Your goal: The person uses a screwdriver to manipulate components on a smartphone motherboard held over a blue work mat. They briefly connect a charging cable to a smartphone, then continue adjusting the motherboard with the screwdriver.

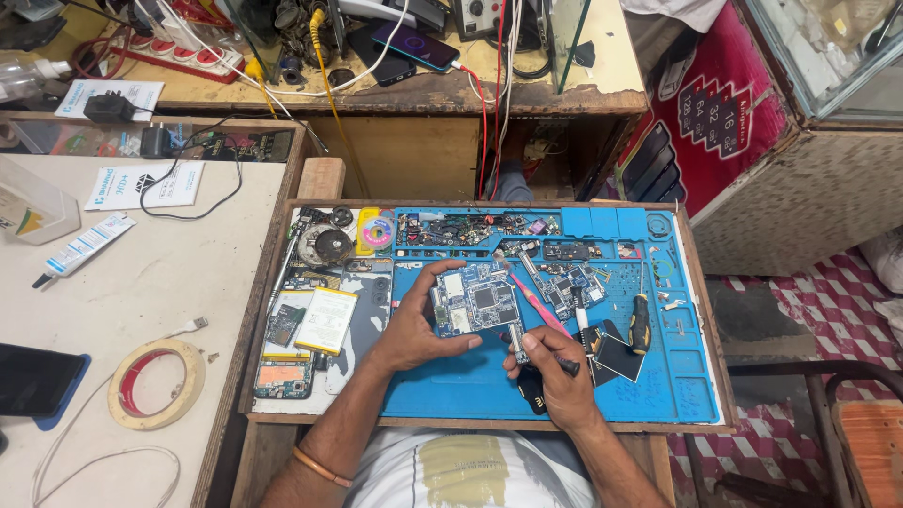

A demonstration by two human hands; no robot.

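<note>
Centre of frame, over the blue work mat [470,390]: left hand [414,325] clamps a small circuit board [477,306], thumb under its lower edge, fingers curled over the top left corner, board tilted up toward the camera. Right hand [555,372] is closed around a dark-handled screwdriver [536,353], tip touching the board's lower right corner. Judgement: to do this well, keep the board pinned steady in the left hand, hold the tool square on the fastener, press lightly so the tip does not slip across the chips. Board looks blue, roughly square, with silver shield cans, a black chip near the middle and fine components all over; exact screw not visible. Pink tweezers [538,303] lie just right of the board, a second board [569,287] beside them, a yellow-black screwdriver [640,325] further right. Opened phone [315,325] with its battery sits left of the mat; tape roll [155,383] at lower left on the white table [141,282].
</note>
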